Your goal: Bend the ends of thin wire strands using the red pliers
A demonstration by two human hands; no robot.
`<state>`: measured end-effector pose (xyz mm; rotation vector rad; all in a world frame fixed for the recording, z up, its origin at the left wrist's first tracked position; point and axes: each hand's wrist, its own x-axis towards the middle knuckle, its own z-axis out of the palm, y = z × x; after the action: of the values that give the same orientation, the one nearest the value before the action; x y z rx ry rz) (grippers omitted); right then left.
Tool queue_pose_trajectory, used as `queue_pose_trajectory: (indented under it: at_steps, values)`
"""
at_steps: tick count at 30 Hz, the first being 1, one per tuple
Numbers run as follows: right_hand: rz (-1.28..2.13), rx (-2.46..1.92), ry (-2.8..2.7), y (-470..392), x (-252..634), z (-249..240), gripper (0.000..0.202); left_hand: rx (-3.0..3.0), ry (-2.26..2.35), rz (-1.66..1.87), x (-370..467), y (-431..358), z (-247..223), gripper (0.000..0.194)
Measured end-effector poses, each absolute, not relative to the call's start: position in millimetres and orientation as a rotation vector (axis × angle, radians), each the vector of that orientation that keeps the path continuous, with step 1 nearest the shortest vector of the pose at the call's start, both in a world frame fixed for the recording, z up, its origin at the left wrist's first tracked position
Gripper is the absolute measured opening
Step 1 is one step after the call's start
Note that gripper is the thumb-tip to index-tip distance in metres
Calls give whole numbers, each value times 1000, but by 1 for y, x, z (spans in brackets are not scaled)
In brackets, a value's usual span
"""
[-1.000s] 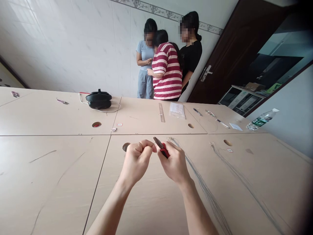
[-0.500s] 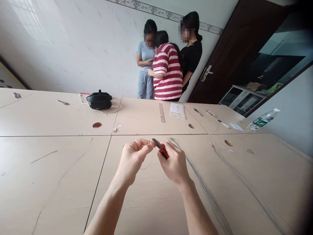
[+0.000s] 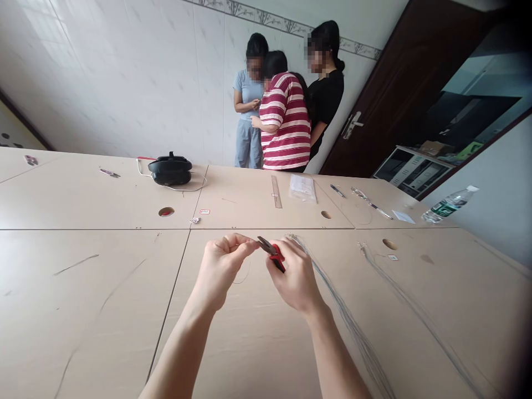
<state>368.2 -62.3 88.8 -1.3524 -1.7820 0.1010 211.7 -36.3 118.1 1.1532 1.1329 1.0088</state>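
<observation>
My right hand (image 3: 293, 274) is closed round a pair of pliers (image 3: 277, 257) with red handles, their dark jaws pointing up and left. Close to the jaw tips, the fingertips of my left hand (image 3: 220, 266) are pinched together on a thin wire (image 3: 245, 274); a curved length of it hangs below that hand. The very end of the wire at the fingertips is too small to make out. To the right of my right hand, a bundle of grey strands (image 3: 344, 310) runs down the table towards me.
A second strand bundle (image 3: 419, 307) lies farther right. Beyond my hands are a black case (image 3: 170, 170) with a white cable, a ruler (image 3: 276, 192), a plastic bag (image 3: 302, 188), pens (image 3: 337, 191) and a bottle (image 3: 449, 206). Three people (image 3: 285, 122) stand behind the table (image 3: 103, 310).
My left hand has shifted slightly left, away from the pliers, and the hanging wire has moved with it. The plier jaws look a little wider apart.
</observation>
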Motion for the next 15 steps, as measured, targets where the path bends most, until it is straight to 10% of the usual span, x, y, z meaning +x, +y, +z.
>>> queue_pose_trajectory:
  at_steps: [15]
  values:
    - [739, -1195, -1467, -72, 370, 98, 15, 1379, 1086, 857, 212, -39, 121, 20]
